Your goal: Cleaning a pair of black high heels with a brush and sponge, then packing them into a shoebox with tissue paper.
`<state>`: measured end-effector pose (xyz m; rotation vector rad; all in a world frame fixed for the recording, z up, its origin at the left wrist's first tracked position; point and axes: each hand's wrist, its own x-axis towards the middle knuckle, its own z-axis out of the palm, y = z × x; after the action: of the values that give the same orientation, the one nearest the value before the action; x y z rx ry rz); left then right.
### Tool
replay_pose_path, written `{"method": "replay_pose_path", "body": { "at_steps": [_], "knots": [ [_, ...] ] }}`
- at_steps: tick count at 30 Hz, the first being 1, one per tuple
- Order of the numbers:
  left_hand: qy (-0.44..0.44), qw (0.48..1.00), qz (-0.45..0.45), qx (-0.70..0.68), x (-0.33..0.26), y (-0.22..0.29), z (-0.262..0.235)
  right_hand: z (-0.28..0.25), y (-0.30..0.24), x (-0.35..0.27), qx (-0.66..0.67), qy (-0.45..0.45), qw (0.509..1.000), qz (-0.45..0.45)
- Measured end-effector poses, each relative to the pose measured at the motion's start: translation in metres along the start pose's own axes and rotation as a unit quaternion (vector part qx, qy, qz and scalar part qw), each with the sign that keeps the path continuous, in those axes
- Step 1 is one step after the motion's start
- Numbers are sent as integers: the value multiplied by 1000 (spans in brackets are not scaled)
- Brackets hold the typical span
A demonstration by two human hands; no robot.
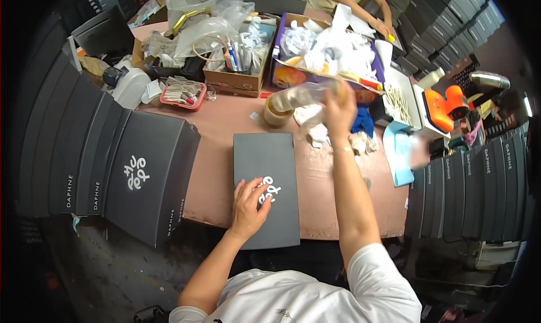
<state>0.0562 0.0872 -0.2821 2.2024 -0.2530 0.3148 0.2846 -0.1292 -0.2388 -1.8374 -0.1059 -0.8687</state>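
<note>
My left hand [251, 207] lies on the lid of a dark grey shoe box [265, 154] with white lettering. Its fingers are spread and grip nothing. The closed box stands at the table's near edge. Farther off to the right, my right hand [340, 111] is closed around a clear, bottle-like thing [301, 96], smeared by motion. That thing is tilted, its far end over or beside a tan round pot [278, 111]; whether they touch I cannot tell. Crumpled white cloths or tissues [316, 132] and a blue cloth [363, 122] lie about this hand.
Dark shoe boxes [147, 173] are stacked left, with more [473, 190] at right. Along the back stand a carton of pens [234, 85], a purple carton of white scraps [276, 69] and a red tray of sticks [183, 105]. Across the table, another person's hand [384, 30] shows.
</note>
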Motion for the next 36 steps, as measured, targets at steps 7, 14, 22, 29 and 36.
{"method": "replay_pose_path", "body": {
  "at_steps": [7, 14, 22, 29, 36],
  "knots": [
    [-6, 1000, -2, 5, -4, 3, -2, -21, 0, -18, 192, 36, 970, 148],
    [-9, 1000, 6, 9, -8, -1, 0, 41, -34, -26, -156, -221, 961, -58],
    [-15, 1000, -6, -8, -43, 10, -34, -94, -57, -106, -97, -384, 916, 61],
    [-34, 998, -25, 49, -85, 13, -19, -112, -113, -198, -183, -439, 880, 1],
    [-20, 998, -25, 53, -84, 10, -16, -66, -81, -158, -352, -455, 811, -106]
  ]
}}
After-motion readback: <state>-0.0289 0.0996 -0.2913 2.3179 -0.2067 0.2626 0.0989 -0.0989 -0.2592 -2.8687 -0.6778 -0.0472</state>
